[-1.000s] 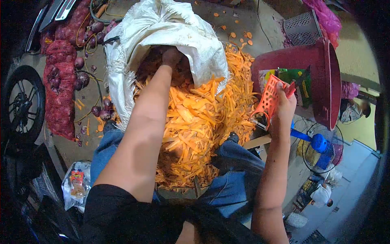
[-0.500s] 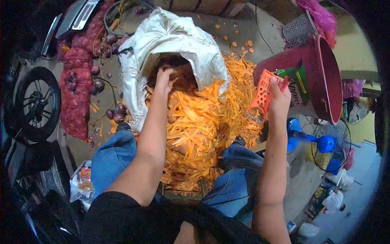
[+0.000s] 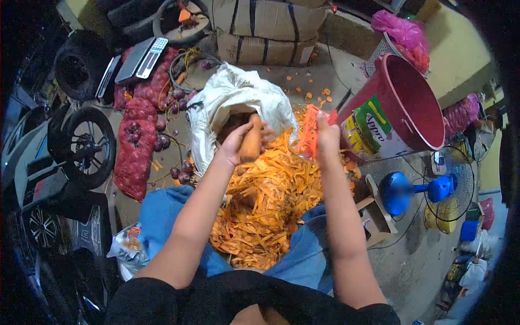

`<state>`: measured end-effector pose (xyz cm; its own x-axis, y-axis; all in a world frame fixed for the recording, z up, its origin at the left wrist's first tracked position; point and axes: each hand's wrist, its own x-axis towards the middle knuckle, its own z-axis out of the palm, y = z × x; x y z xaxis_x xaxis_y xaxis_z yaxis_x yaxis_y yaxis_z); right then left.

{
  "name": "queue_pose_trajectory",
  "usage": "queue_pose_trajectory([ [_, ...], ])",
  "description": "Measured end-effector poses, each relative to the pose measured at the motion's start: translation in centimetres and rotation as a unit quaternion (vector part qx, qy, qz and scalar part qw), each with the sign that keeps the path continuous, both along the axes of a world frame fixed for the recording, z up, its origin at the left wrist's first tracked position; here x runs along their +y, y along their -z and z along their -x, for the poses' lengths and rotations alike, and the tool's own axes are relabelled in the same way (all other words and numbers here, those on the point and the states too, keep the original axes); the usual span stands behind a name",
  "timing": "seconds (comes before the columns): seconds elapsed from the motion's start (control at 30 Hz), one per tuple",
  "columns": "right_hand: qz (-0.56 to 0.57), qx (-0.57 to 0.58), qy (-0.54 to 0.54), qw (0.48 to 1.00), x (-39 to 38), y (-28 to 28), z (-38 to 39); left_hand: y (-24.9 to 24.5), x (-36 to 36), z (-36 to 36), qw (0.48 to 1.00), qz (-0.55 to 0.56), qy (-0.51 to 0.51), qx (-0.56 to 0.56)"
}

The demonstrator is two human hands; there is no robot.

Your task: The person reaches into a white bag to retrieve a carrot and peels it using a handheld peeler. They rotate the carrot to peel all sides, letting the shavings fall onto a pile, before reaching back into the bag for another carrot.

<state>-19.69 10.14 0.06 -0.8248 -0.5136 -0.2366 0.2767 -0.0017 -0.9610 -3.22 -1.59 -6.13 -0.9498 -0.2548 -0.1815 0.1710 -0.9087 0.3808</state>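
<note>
Sack [image 3: 260, 89]: white, with a dark opening.
Carrot [image 3: 251, 144], in front of the sack: plain orange.
Hand tool [image 3: 309, 132], right of the sack: vivid red-orange, patterned with cut-out holes.
Peelings [image 3: 271, 184], in front of the sack: mingled light and deep orange.
Bucket [image 3: 374, 81], right of the sack: maroon, its label [image 3: 371, 128] green, white and yellow.
Net bag [image 3: 132, 172], left of the sack: red mesh over purple onions [image 3: 131, 130].
Fan [image 3: 443, 188], far right of the sack: bright blue.
Boxes [image 3: 268, 32], beyond the sack: brown, crossed by dark stripes.
</note>
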Motion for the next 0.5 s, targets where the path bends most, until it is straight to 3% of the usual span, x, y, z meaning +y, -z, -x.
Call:
queue_pose_trajectory([
  [0.07, 0.005, 0.017, 0.003, 1.0, -0.4, 0.1, -1.1, -3.6, 2.0, 0.4, 0.994, 0.013, 0.064, -0.083],
  [0.13, 0.002, 0.028, 0.002, 1.0, -0.5, 0.0, -2.2, -5.6, 4.0, 0.9, 0.978, 0.019, 0.035, -0.204],
  [0.23, 0.055, -0.01, 0.033, 0.998, -0.9, -1.5, -4.0, -5.6, 5.3, 0.6, 0.97, -0.039, 0.022, -0.239],
  [0.33, -0.047, 0.041, 0.002, 0.998, -0.8, -2.0, -5.3, -2.7, 5.2, -0.6, 0.985, -0.047, 0.013, -0.163],
  [0.37, -0.101, 0.073, -0.001, 0.992, -0.8, -2.3, -5.9, -0.8, 4.6, -0.9, 0.988, -0.117, 0.097, -0.002],
  [0.4, -0.111, 0.072, -0.002, 0.991, -1.0, -1.3, -5.9, -1.8, 5.1, -0.7, 0.987, -0.126, 0.097, -0.002],
  [0.47, -0.006, 0.047, -0.012, 0.999, -1.8, 1.1, -5.7, -5.3, 6.2, 0.4, 0.977, -0.067, -0.003, -0.2],
  [0.5, -0.04, 0.038, 0.0, 0.998, -1.8, 0.3, -6.0, -4.8, 6.3, 0.9, 0.982, -0.076, -0.014, -0.17],
])
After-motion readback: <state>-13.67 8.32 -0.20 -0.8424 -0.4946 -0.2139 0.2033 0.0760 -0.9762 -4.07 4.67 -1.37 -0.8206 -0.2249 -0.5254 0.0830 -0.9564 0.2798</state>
